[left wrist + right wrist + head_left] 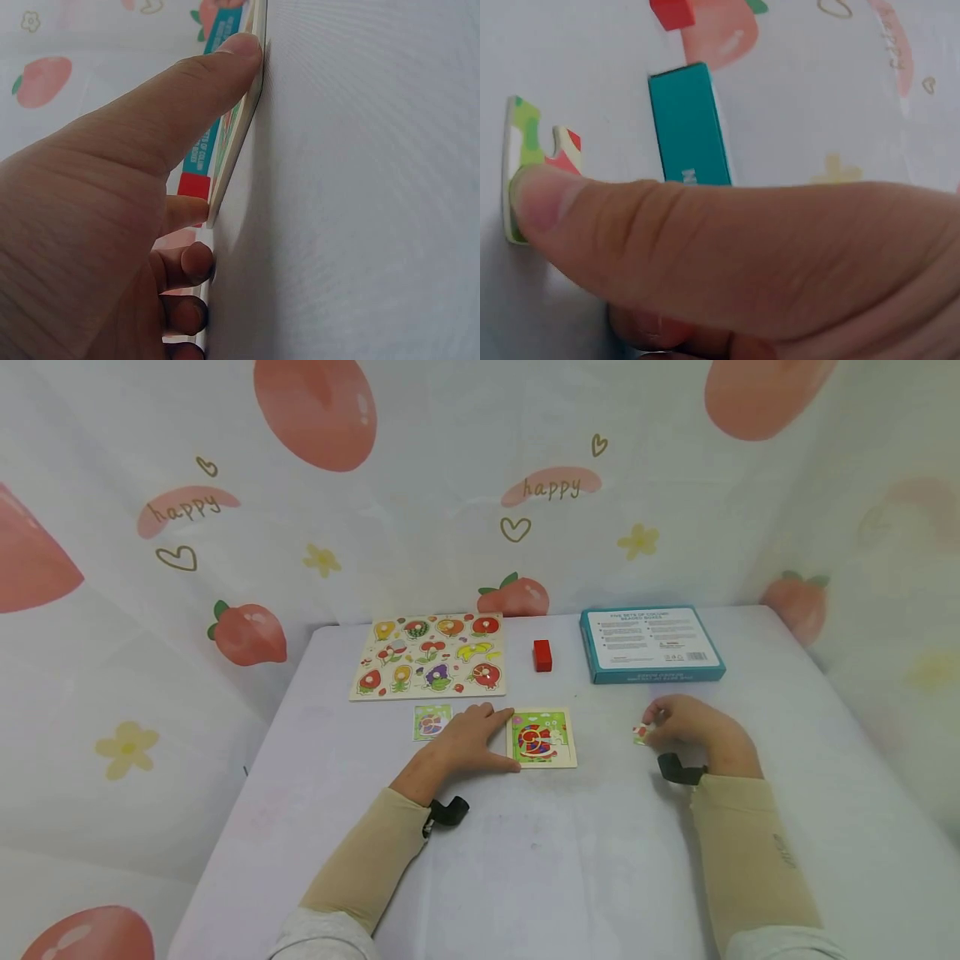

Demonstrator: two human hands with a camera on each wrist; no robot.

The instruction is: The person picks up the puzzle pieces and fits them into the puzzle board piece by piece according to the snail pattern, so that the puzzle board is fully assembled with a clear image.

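My left hand [468, 739] holds the left side of a small square jigsaw puzzle board [572, 752] with a pale wooden rim. Its thumb [241, 52] lies at the near left corner and the index finger at the far left one. Several pieces with a red, blue and green picture fill much of the board; a paler patch shows on its right. Off to the right, my right hand [690, 727] pinches a jigsaw piece [526, 124], green with red and white parts, just above the table. The fingers behind that piece are mostly hidden by the thumb.
Left of the board, partly behind the left hand, lies a square picture card [422, 727]. A wooden fruit peg puzzle [405, 689] lies at the back left. Farther right are a red block [543, 656] and a flat teal box [652, 645].
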